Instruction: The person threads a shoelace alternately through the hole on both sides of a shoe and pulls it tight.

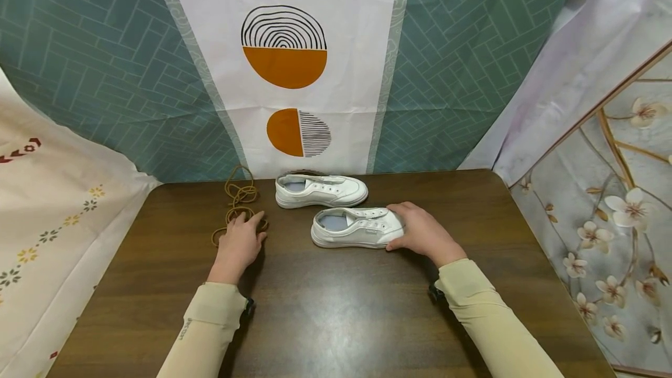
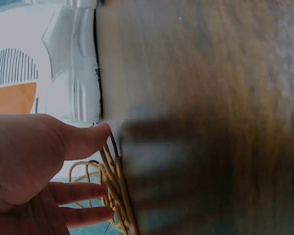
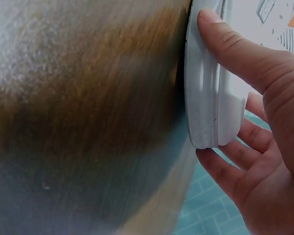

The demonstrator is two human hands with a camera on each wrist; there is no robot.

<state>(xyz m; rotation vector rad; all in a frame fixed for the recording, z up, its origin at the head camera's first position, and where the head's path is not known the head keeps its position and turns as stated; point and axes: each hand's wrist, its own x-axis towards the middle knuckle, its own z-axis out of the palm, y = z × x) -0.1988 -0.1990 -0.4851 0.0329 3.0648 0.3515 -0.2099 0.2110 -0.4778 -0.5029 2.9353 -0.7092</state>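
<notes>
Two white low-cut shoes without laces lie on the brown table, toes to the right. My right hand grips the toe of the near shoe, thumb on its near side and fingers round the front and far side. In the right wrist view the thumb presses the sole edge of this shoe. Behind it sits the far shoe, touched by neither hand. On the left, my left hand reaches over a loosely tangled yellow-brown cord. Its fingers are fairly straight beside the cord, thumb spread apart.
The brown wooden table ends at the back against a patterned cloth with orange half circles. A cream cloth hangs along the left edge, and a floral panel stands on the right.
</notes>
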